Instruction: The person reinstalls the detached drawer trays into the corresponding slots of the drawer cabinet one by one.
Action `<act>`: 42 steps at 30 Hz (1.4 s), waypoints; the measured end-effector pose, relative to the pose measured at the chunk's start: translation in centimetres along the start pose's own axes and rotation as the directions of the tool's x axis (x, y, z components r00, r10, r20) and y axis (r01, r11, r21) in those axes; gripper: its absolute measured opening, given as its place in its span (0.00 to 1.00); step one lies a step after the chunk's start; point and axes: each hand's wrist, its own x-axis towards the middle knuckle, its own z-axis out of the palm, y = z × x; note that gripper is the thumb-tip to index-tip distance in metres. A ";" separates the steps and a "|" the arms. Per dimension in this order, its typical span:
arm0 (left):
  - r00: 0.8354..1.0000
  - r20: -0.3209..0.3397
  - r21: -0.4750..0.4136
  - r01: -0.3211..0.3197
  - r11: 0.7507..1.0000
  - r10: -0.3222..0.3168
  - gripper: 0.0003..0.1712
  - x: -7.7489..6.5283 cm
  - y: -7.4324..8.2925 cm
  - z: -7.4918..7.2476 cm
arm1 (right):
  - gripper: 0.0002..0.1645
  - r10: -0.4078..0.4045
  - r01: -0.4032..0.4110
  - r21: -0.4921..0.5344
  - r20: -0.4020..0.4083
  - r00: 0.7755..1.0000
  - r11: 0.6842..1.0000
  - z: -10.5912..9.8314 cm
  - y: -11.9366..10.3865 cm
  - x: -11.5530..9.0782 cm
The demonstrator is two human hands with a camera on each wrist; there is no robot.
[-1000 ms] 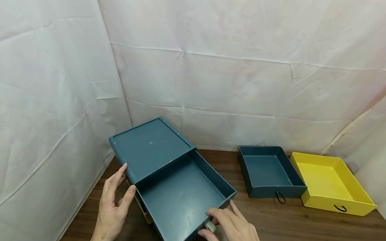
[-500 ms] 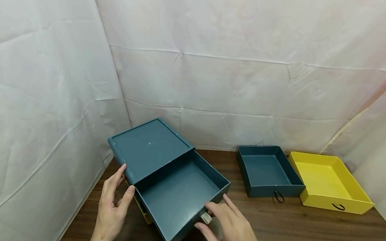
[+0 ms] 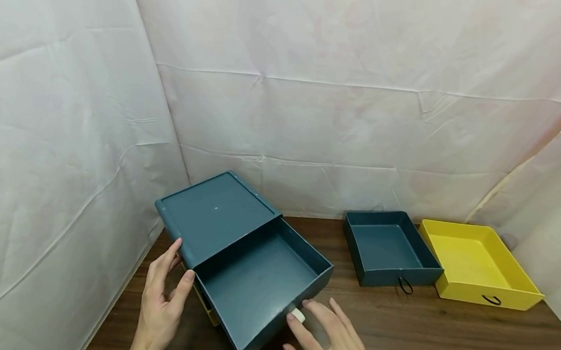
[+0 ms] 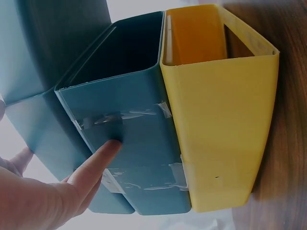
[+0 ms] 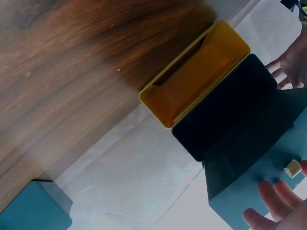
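A stacked drawer cabinet (image 3: 216, 208) with a dark teal top stands at an angle on the table. Its top drawer (image 3: 256, 291) juts out toward me, with a small pale pull tab (image 3: 298, 315) on the front. My left hand (image 3: 162, 297) rests on the cabinet's left side, thumb and fingers spread; in the left wrist view a finger touches the taped teal casing (image 4: 139, 148) above a yellow casing (image 4: 220, 134). My right hand (image 3: 329, 338) is at the drawer front, fingers loosely extended beside the tab and thumb apart from it.
To the right on the wooden table (image 3: 426, 340) sit a loose teal drawer (image 3: 388, 252) and a yellow drawer (image 3: 481, 262), each with a black loop. White cloth (image 3: 285, 115) hangs behind and at both sides. The lower casings (image 5: 206, 72) show open fronts in the right wrist view.
The top drawer has slid a little way into the cabinet, mostly in the first half second. My right hand's fingers have since loosened and spread at the tab. My left hand stays in place.
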 end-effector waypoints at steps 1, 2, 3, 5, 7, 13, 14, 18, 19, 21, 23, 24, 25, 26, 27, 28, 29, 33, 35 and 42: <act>1.000 0.001 0.002 0.001 1.000 -0.001 0.38 0.0 0.0 0.0 | 0.23 0.001 -0.001 0.001 0.001 1.000 1.000 0.1 -0.1 0.0; 1.000 0.003 0.003 0.002 1.000 -0.002 0.38 0.0 0.0 0.0 | 0.23 -0.001 0.001 0.003 -0.001 1.000 1.000 0.1 -0.2 0.1; 1.000 0.004 0.006 0.002 1.000 -0.002 0.38 0.0 0.0 -0.1 | 0.23 -0.003 0.003 0.006 -0.001 1.000 1.000 0.2 -0.2 0.2; 1.000 0.006 0.012 0.001 1.000 -0.001 0.38 0.0 -0.1 -0.1 | 0.23 0.000 0.000 0.011 0.011 1.000 1.000 0.2 -0.3 0.4; 1.000 0.007 0.015 0.001 1.000 -0.001 0.38 -0.1 -0.1 -0.1 | 0.24 0.003 -0.003 0.007 0.019 1.000 1.000 0.4 -0.4 0.6; 1.000 0.014 0.028 -0.005 1.000 0.004 0.38 0.0 -0.1 -0.1 | 0.23 -0.021 0.021 0.012 -0.017 1.000 1.000 1.2 -0.5 1.1; 1.000 0.014 0.028 -0.004 1.000 0.004 0.38 0.0 -0.1 -0.1 | 0.22 -0.027 0.028 0.016 -0.026 0.999 0.999 1.4 -0.5 1.2; 1.000 0.012 0.031 0.001 1.000 -0.001 0.38 0.0 0.0 -0.1 | 0.23 -0.034 0.035 0.024 -0.028 0.999 0.999 2.1 -0.7 1.8; 1.000 0.013 0.030 0.002 1.000 -0.002 0.38 0.0 0.0 -0.2 | 0.23 -0.029 0.030 0.028 -0.018 0.999 0.999 2.2 -0.7 1.9; 1.000 0.017 0.026 0.003 1.000 -0.003 0.38 0.0 0.0 -0.2 | 0.24 -0.016 0.016 0.039 0.013 1.000 0.999 2.4 -0.8 2.3; 1.000 0.023 0.019 0.002 1.000 -0.003 0.38 0.0 0.0 -0.2 | 0.24 -0.002 0.000 0.051 0.039 0.999 0.999 2.7 -0.7 2.6; 1.000 0.025 0.014 0.003 1.000 -0.004 0.38 0.0 0.0 -0.3 | 0.24 0.002 -0.005 0.056 0.046 0.999 0.998 2.9 -0.7 2.7; 1.000 0.028 0.009 0.005 1.000 -0.005 0.38 0.0 0.0 -0.2 | 0.24 0.004 -0.007 0.063 0.049 0.999 0.998 3.1 -0.6 2.9; 1.000 0.029 0.008 0.006 1.000 -0.006 0.38 0.0 0.0 -0.2 | 0.24 0.008 -0.012 0.070 0.056 0.998 0.997 3.2 -0.5 3.0; 1.000 0.030 0.007 0.008 1.000 -0.008 0.37 0.0 0.0 -0.2 | 0.24 0.009 -0.013 0.078 0.055 0.998 0.997 3.4 -0.5 3.2; 0.999 0.031 0.006 0.008 1.000 -0.008 0.37 0.0 0.0 -0.2 | 0.24 0.005 -0.009 0.087 0.046 0.999 0.996 3.7 -0.4 3.3; 0.999 0.031 0.008 0.009 1.000 -0.009 0.37 0.0 0.0 -0.2 | 0.24 0.005 -0.009 0.094 0.045 0.999 0.996 3.8 -0.4 3.5; 1.000 0.028 0.024 0.000 1.000 -0.001 0.37 -0.1 0.0 -0.1 | 0.23 0.013 -0.019 0.124 0.044 0.999 0.992 4.6 -0.5 4.0; 1.000 0.024 0.034 -0.001 0.999 0.001 0.37 -0.1 0.1 -0.1 | 0.23 0.020 -0.027 0.130 0.052 0.998 0.991 4.9 -0.6 4.3; 1.000 0.015 0.031 0.013 0.999 -0.014 0.37 -0.2 0.1 -0.1 | 0.25 0.033 -0.045 0.143 0.088 0.996 0.989 6.1 -0.6 5.2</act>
